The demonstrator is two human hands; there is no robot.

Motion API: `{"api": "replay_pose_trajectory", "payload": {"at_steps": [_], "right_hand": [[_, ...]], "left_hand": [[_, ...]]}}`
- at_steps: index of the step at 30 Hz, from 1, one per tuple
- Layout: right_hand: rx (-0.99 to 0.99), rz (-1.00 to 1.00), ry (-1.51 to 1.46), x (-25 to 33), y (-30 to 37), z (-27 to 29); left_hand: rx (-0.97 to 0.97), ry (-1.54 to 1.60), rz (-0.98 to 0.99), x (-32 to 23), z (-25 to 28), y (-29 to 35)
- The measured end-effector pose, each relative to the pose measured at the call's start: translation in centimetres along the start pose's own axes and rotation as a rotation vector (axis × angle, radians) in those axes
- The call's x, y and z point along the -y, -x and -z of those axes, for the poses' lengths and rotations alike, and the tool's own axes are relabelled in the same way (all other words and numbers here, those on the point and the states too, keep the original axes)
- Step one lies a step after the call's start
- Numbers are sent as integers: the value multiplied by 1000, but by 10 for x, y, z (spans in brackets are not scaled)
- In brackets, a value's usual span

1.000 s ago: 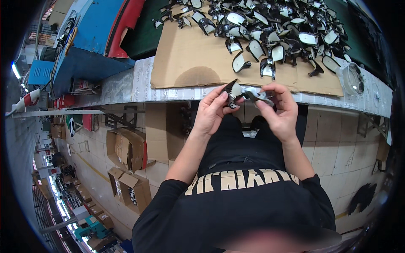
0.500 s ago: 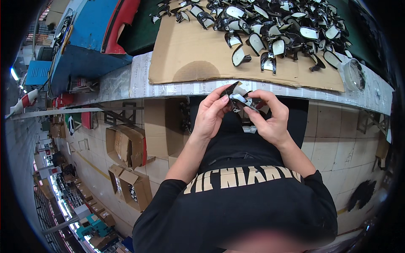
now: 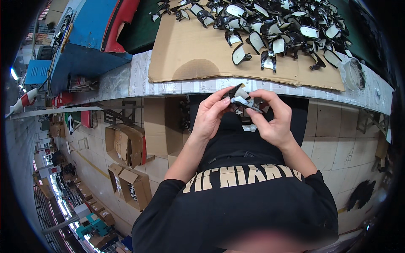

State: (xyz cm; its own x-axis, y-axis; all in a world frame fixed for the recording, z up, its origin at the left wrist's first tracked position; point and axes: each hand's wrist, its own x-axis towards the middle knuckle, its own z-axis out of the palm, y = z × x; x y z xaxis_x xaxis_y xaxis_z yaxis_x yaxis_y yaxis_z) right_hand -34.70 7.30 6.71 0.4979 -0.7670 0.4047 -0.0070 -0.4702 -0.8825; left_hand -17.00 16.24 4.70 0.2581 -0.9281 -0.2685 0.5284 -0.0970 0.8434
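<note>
Just in front of the table's near edge, both my hands grip one small black and white curved part (image 3: 241, 100), a glossy piece that looks like those in the pile. My left hand (image 3: 211, 113) pinches its left side between thumb and fingers. On the right side, my right hand (image 3: 273, 118) holds it with thumb and bent index finger. The fingers hide some of the part, so its full shape cannot be made out. Beyond my hands, a heap of similar black parts with white inner faces (image 3: 278, 45) lies on a flat cardboard sheet (image 3: 181, 55).
A clear round container (image 3: 353, 74) stands at the table's right end. To the left is a blue machine housing (image 3: 84, 55) with a red panel (image 3: 120, 27). Open cardboard boxes (image 3: 141, 185) stand on the tiled floor at left, and a dark cloth-like bundle (image 3: 361, 195) lies at right.
The part has turned slightly between my fingers, showing more of its pale inner face. My right hand has shifted a little to the right; the heap has not moved.
</note>
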Motion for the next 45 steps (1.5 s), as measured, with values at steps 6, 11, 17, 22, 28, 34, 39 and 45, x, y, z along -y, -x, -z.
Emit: {"api": "replay_pose_trajectory", "payload": {"at_steps": [6, 11, 17, 22, 28, 34, 39, 45], "right_hand": [[-93, 96, 94, -7, -4, -5], [-133, 97, 121, -11, -7, -4], [-204, -33, 75, -14, -3, 0], [-44, 7, 11, -7, 10, -13], [-85, 92, 124, -21, 6, -11], [-196, -42, 165, -39, -1, -1], [-216, -77, 138, -43, 0, 0], [-272, -204, -45, -59, -11, 17]], "left_hand": [[12, 0, -14, 5, -3, 6], [28, -45, -12, 8, 0, 6], [22, 8, 18, 7, -4, 9], [-68, 77, 17, 12, 6, 6], [-115, 149, 31, 9, 3, 6], [-85, 85, 76, 6, 7, 6], [-85, 184, 94, 6, 22, 5], [-349, -369, -30, -32, 89, 32]]}}
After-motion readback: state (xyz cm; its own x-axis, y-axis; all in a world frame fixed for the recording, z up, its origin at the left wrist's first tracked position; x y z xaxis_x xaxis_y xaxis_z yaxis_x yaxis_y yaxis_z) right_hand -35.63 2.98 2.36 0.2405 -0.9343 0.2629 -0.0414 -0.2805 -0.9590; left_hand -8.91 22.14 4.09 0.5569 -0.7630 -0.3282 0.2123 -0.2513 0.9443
